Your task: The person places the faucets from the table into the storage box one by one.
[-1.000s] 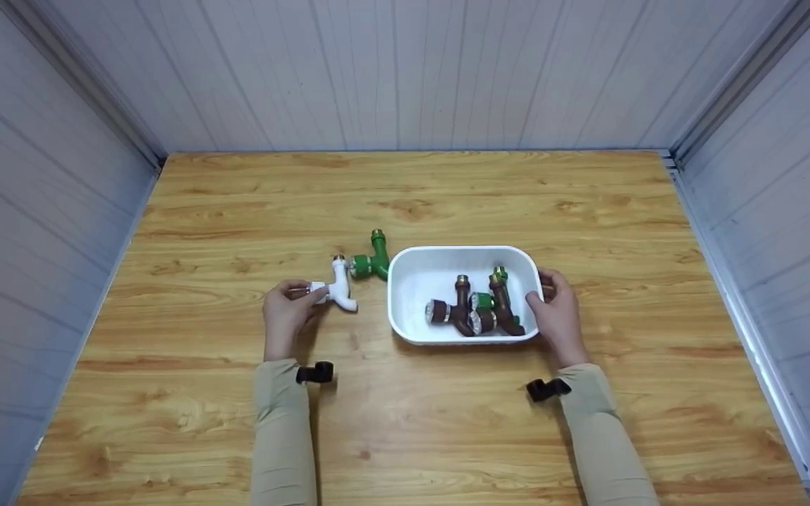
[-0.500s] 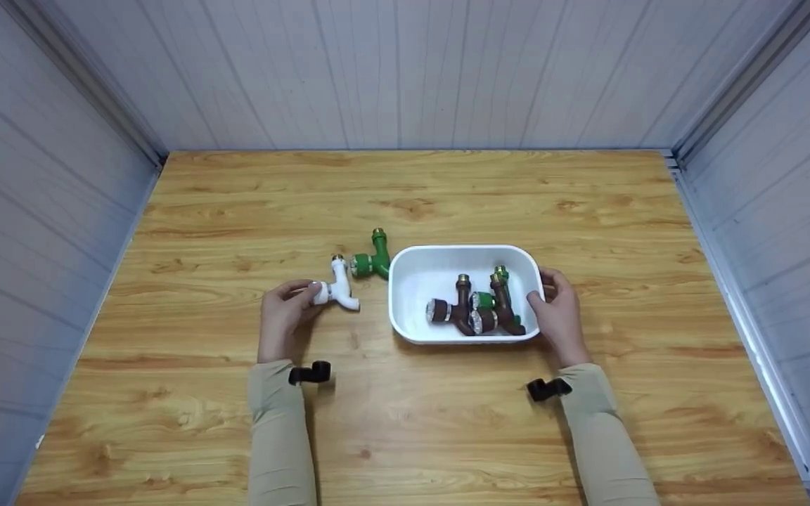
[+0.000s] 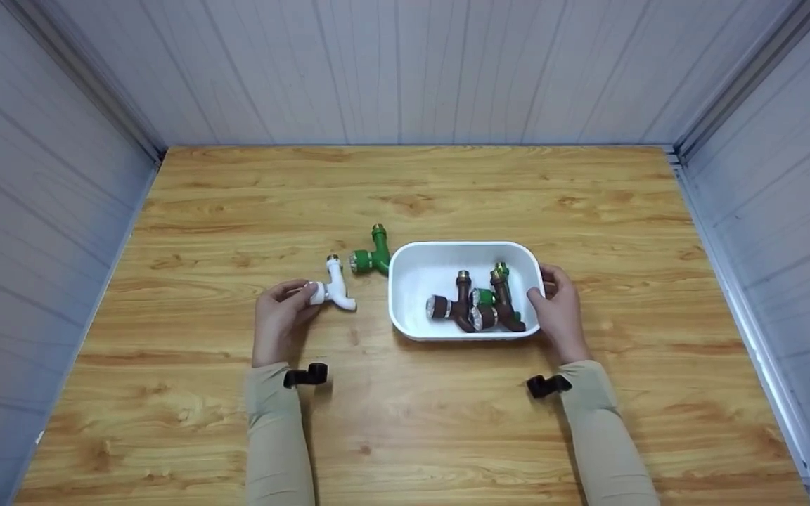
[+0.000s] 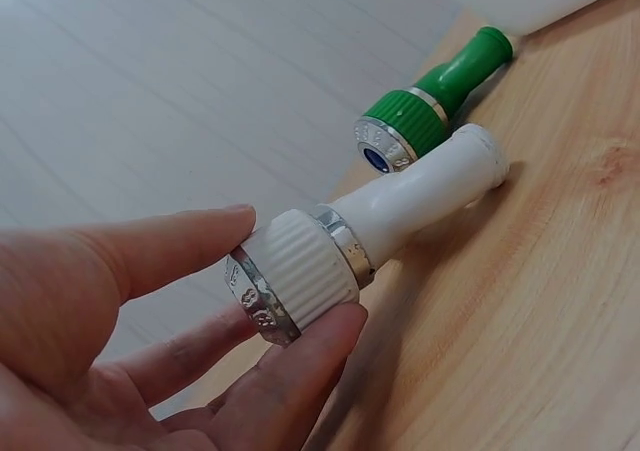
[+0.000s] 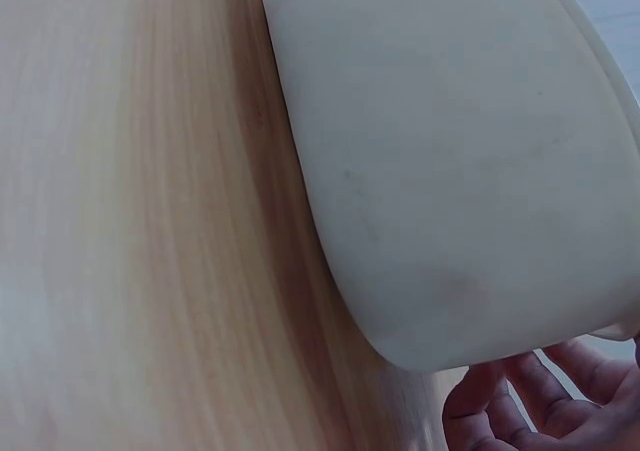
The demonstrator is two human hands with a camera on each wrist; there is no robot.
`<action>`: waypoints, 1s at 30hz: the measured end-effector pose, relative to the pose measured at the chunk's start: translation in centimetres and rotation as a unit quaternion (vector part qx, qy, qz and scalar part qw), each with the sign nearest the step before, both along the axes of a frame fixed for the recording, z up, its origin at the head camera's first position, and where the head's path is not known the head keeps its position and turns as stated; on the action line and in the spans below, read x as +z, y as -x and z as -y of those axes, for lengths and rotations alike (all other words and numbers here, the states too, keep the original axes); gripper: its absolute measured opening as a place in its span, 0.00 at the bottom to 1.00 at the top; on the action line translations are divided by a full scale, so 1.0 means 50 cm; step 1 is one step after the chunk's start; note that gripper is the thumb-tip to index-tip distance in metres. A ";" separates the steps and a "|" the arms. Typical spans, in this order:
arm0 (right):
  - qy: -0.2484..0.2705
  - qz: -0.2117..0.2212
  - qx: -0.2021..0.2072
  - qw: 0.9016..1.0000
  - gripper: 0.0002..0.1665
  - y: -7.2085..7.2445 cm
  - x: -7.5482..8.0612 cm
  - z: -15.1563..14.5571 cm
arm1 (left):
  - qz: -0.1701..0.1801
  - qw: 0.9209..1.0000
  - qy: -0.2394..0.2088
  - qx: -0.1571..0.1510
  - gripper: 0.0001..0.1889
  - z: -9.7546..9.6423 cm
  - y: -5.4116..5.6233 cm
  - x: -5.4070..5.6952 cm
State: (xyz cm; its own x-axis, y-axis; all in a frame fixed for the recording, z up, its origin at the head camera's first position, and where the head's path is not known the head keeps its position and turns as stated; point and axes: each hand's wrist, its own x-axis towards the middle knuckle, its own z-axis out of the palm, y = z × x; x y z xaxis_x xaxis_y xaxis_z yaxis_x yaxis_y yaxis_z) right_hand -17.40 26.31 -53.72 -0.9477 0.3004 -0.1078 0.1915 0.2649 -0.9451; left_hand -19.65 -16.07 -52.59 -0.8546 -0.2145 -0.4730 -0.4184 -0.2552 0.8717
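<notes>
My left hand (image 3: 280, 316) pinches the ribbed knob of a white tap (image 3: 337, 287) between thumb and fingers, left of the bin. The left wrist view shows the thumb on one side of the white tap's knob (image 4: 305, 268) and fingers on the other. At the bin's right end, my right hand (image 3: 558, 313) grips the wall of the white plastic bin (image 3: 405, 309), thumb over the rim and fingers outside. Two brown taps (image 3: 463, 301) and a green tap (image 3: 484, 296), partly hidden, lie inside the bin. Another green tap (image 3: 380, 254) rests on the table against the bin's left side.
The wood-grain table (image 3: 405, 422) carries all these things. Pale panel walls (image 3: 398, 70) enclose it at the back and on both sides. A black wrist camera (image 3: 306, 376) sits on the left sleeve, another black camera (image 3: 548, 386) on the right.
My left hand has shifted slightly left and toward me with the white tap, whose gap from the green tap has widened a little. The right hand keeps its grip on the bin.
</notes>
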 end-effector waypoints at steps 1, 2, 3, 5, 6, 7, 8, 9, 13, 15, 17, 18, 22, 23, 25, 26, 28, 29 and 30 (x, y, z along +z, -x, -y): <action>0.001 0.000 0.000 1.000 0.26 0.000 0.001 0.000 | -0.003 1.000 0.000 0.004 0.19 0.000 -0.001 0.001; 0.004 -0.002 0.000 1.000 0.26 0.000 0.001 0.000 | -0.007 1.000 0.000 0.005 0.19 -0.001 -0.003 0.002; 0.008 -0.004 0.000 1.000 0.26 0.000 0.002 0.001 | -0.010 1.000 -0.002 0.007 0.19 -0.001 -0.004 0.003; 0.016 -0.006 0.000 1.000 0.26 0.000 0.006 0.002 | -0.018 1.000 -0.004 0.010 0.19 -0.001 -0.007 0.006; 0.019 -0.005 0.000 1.000 0.26 0.000 0.009 0.002 | -0.023 1.000 -0.005 0.011 0.19 -0.002 -0.009 0.007; 0.022 -0.002 0.000 1.000 0.26 -0.001 0.014 0.004 | -0.025 1.000 -0.006 0.012 0.19 -0.002 -0.011 0.008; 0.024 0.000 0.001 1.000 0.26 -0.002 0.020 0.006 | -0.027 1.000 -0.003 0.012 0.19 -0.002 -0.013 0.009; 0.023 0.002 0.001 1.000 0.26 -0.005 0.028 0.009 | -0.032 0.999 0.001 0.012 0.19 -0.002 -0.014 0.010; 0.022 0.006 0.004 1.000 0.27 -0.015 0.055 0.018 | -0.055 0.998 0.022 0.011 0.19 -0.004 -0.022 0.022; 0.015 0.001 0.003 1.000 0.27 -0.015 0.045 0.015 | -0.065 0.997 0.029 0.006 0.20 -0.007 -0.025 0.031; 0.015 -0.002 0.002 1.000 0.26 -0.010 0.028 0.008 | -0.069 0.997 0.026 0.009 0.20 -0.008 -0.028 0.039; 0.016 -0.004 0.002 1.000 0.26 -0.007 0.019 0.005 | -0.068 0.997 0.024 0.009 0.20 -0.008 -0.030 0.043; 0.011 -0.001 0.001 1.000 0.26 -0.001 0.000 0.000 | -0.073 0.997 -0.001 0.015 0.20 -0.011 -0.039 0.055; 0.010 -0.001 0.001 1.000 0.26 -0.001 0.000 0.001 | -0.075 0.997 -0.005 0.016 0.21 -0.013 -0.041 0.058; 0.005 0.001 -0.001 1.000 0.26 -0.002 -0.003 0.000 | -0.085 0.996 -0.011 0.015 0.20 -0.017 -0.044 0.063; 0.005 0.000 -0.002 1.000 0.26 -0.002 -0.003 0.000 | -0.090 0.996 -0.012 0.013 0.20 -0.019 -0.046 0.066; 0.005 0.001 -0.002 1.000 0.26 -0.003 -0.002 0.000 | -0.104 0.995 -0.012 0.007 0.19 -0.024 -0.048 0.070; 0.004 0.002 -0.003 1.000 0.26 -0.004 -0.001 0.000 | -0.109 0.994 -0.008 0.004 0.18 -0.025 -0.048 0.070; 0.005 -0.002 -0.003 1.000 0.26 -0.004 -0.001 0.000 | -0.116 0.993 -0.012 0.000 0.18 -0.027 -0.050 0.072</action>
State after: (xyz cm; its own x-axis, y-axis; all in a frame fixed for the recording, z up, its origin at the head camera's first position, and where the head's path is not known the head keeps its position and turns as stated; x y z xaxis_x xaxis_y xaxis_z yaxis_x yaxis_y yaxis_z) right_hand -17.22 26.30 -53.78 -0.9466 0.3042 -0.1069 0.1888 0.2545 -0.9485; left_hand -17.18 -14.69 -48.98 -0.9415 -0.2050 -0.2674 -0.2064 -0.2765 0.9386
